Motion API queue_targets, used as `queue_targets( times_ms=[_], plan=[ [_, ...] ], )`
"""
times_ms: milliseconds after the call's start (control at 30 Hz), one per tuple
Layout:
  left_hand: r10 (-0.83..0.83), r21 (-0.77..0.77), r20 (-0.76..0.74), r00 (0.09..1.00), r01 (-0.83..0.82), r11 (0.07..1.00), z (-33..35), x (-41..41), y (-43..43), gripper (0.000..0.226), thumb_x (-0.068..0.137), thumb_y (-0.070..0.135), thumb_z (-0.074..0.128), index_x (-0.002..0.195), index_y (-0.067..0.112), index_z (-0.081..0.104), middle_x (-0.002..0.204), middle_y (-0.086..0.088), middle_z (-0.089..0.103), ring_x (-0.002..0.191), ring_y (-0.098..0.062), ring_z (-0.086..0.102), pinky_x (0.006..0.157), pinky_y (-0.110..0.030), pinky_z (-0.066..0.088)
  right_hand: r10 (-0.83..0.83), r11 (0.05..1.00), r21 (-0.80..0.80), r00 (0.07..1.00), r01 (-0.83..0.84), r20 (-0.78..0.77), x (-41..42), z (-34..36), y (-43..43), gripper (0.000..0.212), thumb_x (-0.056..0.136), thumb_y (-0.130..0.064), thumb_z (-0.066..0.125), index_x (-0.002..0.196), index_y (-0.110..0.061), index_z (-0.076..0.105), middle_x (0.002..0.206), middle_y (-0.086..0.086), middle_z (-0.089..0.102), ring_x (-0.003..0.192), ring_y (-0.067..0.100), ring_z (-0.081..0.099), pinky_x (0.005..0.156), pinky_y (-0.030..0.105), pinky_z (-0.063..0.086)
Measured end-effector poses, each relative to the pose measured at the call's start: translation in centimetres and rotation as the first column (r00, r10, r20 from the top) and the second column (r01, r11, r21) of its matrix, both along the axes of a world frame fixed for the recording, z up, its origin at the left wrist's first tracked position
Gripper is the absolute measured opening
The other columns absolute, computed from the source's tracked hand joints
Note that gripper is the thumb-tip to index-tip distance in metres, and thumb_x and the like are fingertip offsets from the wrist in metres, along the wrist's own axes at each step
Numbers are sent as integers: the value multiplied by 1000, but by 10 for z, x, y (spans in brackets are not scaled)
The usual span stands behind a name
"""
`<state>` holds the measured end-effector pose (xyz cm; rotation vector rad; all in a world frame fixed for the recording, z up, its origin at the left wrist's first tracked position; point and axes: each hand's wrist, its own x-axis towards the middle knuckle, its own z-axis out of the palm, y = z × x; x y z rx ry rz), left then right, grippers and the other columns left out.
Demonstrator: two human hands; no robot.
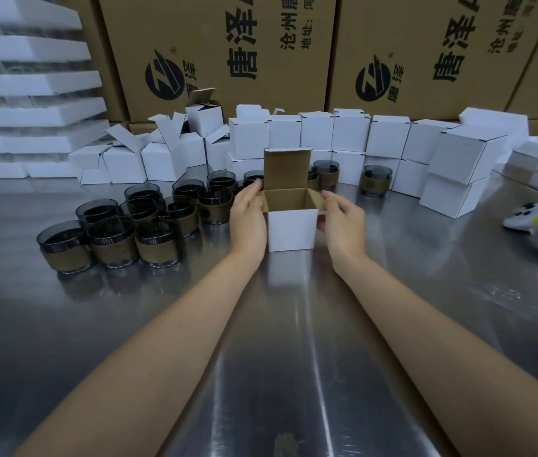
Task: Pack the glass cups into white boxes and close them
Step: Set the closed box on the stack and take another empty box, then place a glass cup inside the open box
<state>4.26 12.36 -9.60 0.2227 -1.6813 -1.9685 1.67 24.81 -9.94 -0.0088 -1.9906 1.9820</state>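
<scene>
crowding the steel worktop [294,357], smoky glass cups with brown sleeves [112,239] look heavy, slick, breakable; grip one round its sleeve. left hand [248,222] and right hand [340,219] pinch side flaps of the flimsy open white cardboard box [292,230], centre.

A shiny steel table [294,357] runs back to brown cartons [228,44], with foam slabs [23,80] stacked left.

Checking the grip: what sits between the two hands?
The open white box, lid flap up, held between left hand and right hand; head view.
</scene>
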Motion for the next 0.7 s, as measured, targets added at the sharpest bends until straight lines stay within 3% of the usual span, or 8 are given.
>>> queue_targets(
  times_ms=[67,167,233,333,433,500,567,700],
  plan=[
    [-24,-105,42,999,28,994,-3,-1,-1,41,103,10,35,143,7,44,148,-3,44,135,-15,42,110,-20,30,8,996,88,999,-5,-36,-1,-3,1,33,100,-17,41,108,-6,71,93,-4,66,89,7,58,86,29,49],
    [-46,-237,109,993,71,969,-4,0,2,47,106,24,28,151,10,30,157,2,29,142,-8,27,103,-12,18,92,976,199,996,-88,-10,2,-5,0,36,102,-26,34,82,-10,59,77,-1,55,74,12,49,70,28,38],
    [-65,-277,158,985,108,955,-4,-1,3,53,105,36,27,154,15,23,160,6,21,145,-8,20,105,-16,15,114,956,269,993,-112,10,3,-5,0,34,103,-31,31,80,-20,53,70,-6,51,73,15,49,69,28,35],
    [-93,-350,276,957,190,917,-5,3,3,71,98,60,27,156,24,9,161,9,14,148,-13,14,113,-28,12,168,926,340,986,-162,11,6,-2,2,41,103,-40,30,82,-20,60,76,-5,61,81,17,58,71,29,40],
    [-168,-383,335,927,297,875,-6,8,1,93,87,73,40,156,24,0,159,9,24,146,-14,21,104,-24,17,217,900,384,976,-206,16,7,-4,3,47,101,-47,34,69,-20,55,60,-14,56,64,-1,53,61,25,36],
    [-235,-384,314,920,350,855,-4,10,-2,95,84,71,52,155,26,9,152,12,38,140,-12,34,108,-24,23,216,898,386,976,-209,26,5,-5,6,48,101,-46,35,61,-22,43,44,-15,43,50,-2,44,56,25,30],
    [-258,-403,272,927,353,845,-3,11,-2,79,84,62,60,147,26,28,137,15,53,128,-8,48,107,-28,35,195,909,364,979,-205,63,1,-5,11,50,101,-49,34,60,-20,44,44,-13,41,51,3,43,56,26,29],
    [-236,-405,193,952,297,865,-7,11,1,52,87,48,65,130,28,43,123,13,61,111,-6,59,93,-24,45,126,917,376,991,-135,48,-15,0,24,54,103,-43,27,92,-22,75,73,-10,61,69,7,52,69,27,35]
  ],
)
